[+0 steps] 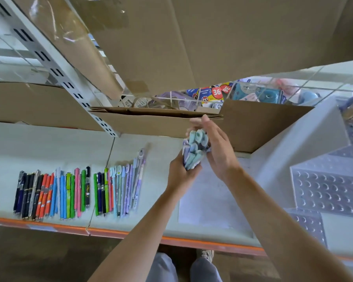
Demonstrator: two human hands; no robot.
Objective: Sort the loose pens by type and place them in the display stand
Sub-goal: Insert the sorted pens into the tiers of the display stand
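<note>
A big cardboard box [192, 37] hangs over the top of the scene, its underside filling most of the upper view. Below it runs the pale shelf [39, 143] with an orange front edge, and a slotted white upright [49, 64] slants down to meet it. A lower cardboard box [253, 127] stands at the back of the shelf, with packaged goods visible behind it. To the right sits the clear display stand [330, 188], stepped in tiers and dotted with rows of round holes; no pen stands in the holes that can be seen. A white sheet of paper [204, 200] lies on the shelf just beside it.

On the left of the shelf the loose pens [77, 192] lie side by side in a row: dark blue and black ones, then orange, blue, green and pink, and pastel blue and purple ones nearest the middle.

Above the paper, the left hand [181, 176] grips a bundle of pastel pens [196, 151] from below, fingers curled round the barrels, caps pointing up. The right hand [216, 147] lies against the bundle's right side with fingers nearly straight, touching the caps.
</note>
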